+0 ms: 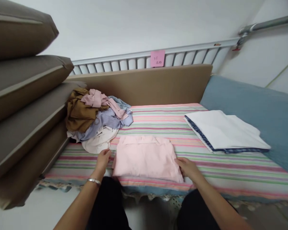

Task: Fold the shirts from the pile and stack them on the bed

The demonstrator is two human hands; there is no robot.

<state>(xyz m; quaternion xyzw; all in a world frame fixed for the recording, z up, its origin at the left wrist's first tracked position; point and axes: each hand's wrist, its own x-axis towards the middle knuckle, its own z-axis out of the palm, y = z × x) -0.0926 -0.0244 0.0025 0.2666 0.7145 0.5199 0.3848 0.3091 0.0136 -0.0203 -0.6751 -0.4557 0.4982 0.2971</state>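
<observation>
A folded pale pink shirt (pixel 146 159) lies flat on the striped cover in front of me, with its collar-like fold on the far side. My right hand (pixel 187 167) grips its right edge, the thumb on top and the other fingers partly hidden at the cloth's side. Just left of the shirt, my left hand (pixel 103 159) hovers with fingers loosely bent and slightly apart. No cloth shows in it. Close beyond that hand lies a white garment (pixel 98 140), part of a heap of crumpled clothes (pixel 103 116) in brown, pink and blue.
Folded white cloth (pixel 228 129) with a dark blue checked layer beneath lies at the right on the striped cover (pixel 156 123). Thick brown cushions (pixel 28 73) are stacked at the left. A brown backrest board (pixel 144 84) and a blue cushion (pixel 252 99) border the seat.
</observation>
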